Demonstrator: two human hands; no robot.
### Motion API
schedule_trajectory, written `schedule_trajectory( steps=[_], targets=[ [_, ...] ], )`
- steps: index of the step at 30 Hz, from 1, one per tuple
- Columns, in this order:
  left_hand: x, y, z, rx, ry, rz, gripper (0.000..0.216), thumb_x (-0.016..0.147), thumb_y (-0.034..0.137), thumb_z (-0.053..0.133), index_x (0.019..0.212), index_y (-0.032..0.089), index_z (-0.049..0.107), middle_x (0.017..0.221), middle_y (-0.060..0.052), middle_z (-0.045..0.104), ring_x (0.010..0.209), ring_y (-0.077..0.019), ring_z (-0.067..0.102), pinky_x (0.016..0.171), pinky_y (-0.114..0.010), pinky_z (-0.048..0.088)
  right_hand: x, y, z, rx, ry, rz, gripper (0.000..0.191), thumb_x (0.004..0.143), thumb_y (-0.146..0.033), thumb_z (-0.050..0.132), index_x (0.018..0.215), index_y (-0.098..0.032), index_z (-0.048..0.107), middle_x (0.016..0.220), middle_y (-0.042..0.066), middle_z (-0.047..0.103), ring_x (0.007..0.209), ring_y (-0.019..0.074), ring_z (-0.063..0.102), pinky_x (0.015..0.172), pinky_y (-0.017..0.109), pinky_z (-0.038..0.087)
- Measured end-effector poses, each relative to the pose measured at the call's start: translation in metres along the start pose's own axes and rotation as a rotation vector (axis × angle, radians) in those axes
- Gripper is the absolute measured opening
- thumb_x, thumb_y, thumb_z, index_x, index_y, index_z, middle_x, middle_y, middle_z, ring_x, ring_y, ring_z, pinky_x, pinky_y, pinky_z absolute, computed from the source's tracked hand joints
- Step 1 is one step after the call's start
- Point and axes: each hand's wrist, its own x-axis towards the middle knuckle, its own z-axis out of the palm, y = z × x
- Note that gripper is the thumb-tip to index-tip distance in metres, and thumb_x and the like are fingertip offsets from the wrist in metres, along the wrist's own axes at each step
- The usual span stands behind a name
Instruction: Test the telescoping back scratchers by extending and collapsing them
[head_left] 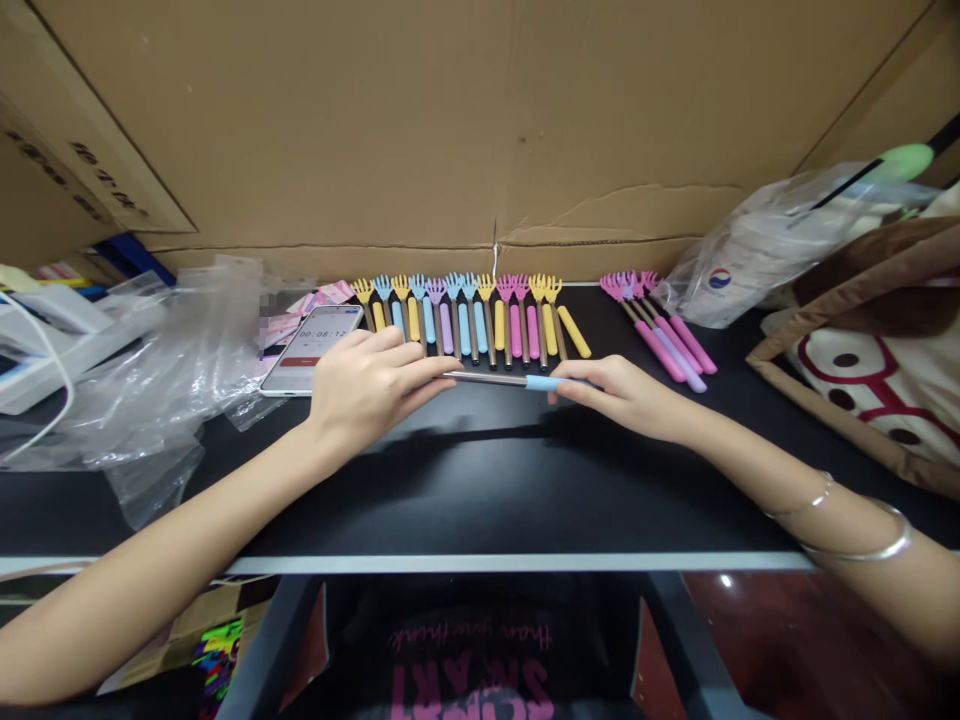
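Observation:
Between my hands, above the black table, a back scratcher [491, 379] with a metal rod and a light blue handle is held level. My left hand [379, 380] is closed round its left end, so the head is hidden. The fingers of my right hand [611, 393] pinch the blue handle at the other end. Just behind them lies a row of hand-shaped back scratchers [480, 315] in yellow, blue, purple and pink, with loose coloured handles among them. To the right, several back scratchers [664, 335] with pink and purple handles are grouped together.
A phone [300, 375] showing a timer lies left of the row, beside clear plastic bags [172, 370]. At the right stand a bagged plastic cup [757, 255] and a brown-edged bag [877, 370]. Cardboard [450, 120] rises behind the table [480, 510].

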Motion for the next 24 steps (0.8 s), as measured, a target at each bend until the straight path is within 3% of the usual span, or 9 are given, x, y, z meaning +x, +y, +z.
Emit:
schedule_trajectory(
  steps=[6, 16, 19, 24],
  targets=[
    [0.000, 0.001, -0.003, 0.044, 0.005, 0.075, 0.026, 0.097, 0.039, 0.053, 0.101, 0.026, 0.074, 0.064, 0.000, 0.066, 0.066, -0.0173, 0.052, 0.057, -0.031, 0.029, 0.001, -0.003, -0.002, 0.149, -0.111, 0.051, 0.053, 0.091, -0.061, 0.041, 0.081, -0.014, 0.065, 0.067, 0.001, 0.053, 0.062, 0.0113, 0.044, 0.064, 0.026, 0.035],
    [-0.005, -0.001, 0.011, -0.124, -0.149, 0.063, 0.045, 0.102, 0.043, 0.034, 0.093, 0.021, 0.072, 0.069, -0.002, 0.069, 0.062, -0.0157, 0.061, 0.054, -0.027, 0.033, 0.000, -0.001, -0.003, -0.013, -0.106, 0.007, 0.050, 0.094, -0.055, 0.037, 0.082, -0.016, 0.066, 0.068, 0.001, 0.059, 0.059, 0.0112, 0.048, 0.063, 0.025, 0.034],
    [-0.006, -0.001, 0.013, -0.175, -0.233, -0.010, 0.050, 0.102, 0.047, 0.030, 0.093, 0.022, 0.072, 0.075, -0.002, 0.072, 0.067, -0.0161, 0.065, 0.055, -0.026, 0.035, -0.002, 0.002, -0.003, -0.103, -0.086, -0.023, 0.049, 0.095, -0.054, 0.036, 0.086, -0.017, 0.067, 0.067, 0.002, 0.061, 0.056, 0.0111, 0.050, 0.061, 0.024, 0.034],
    [-0.003, 0.000, 0.012, -0.304, -0.490, -0.193, 0.046, 0.101, 0.051, 0.033, 0.098, 0.027, 0.071, 0.088, 0.000, 0.075, 0.079, -0.0172, 0.070, 0.056, -0.025, 0.037, -0.003, 0.006, -0.002, -0.385, -0.006, -0.024, 0.047, 0.097, -0.053, 0.033, 0.093, -0.020, 0.067, 0.066, 0.003, 0.064, 0.056, 0.0137, 0.055, 0.057, 0.025, 0.031]
  ],
)
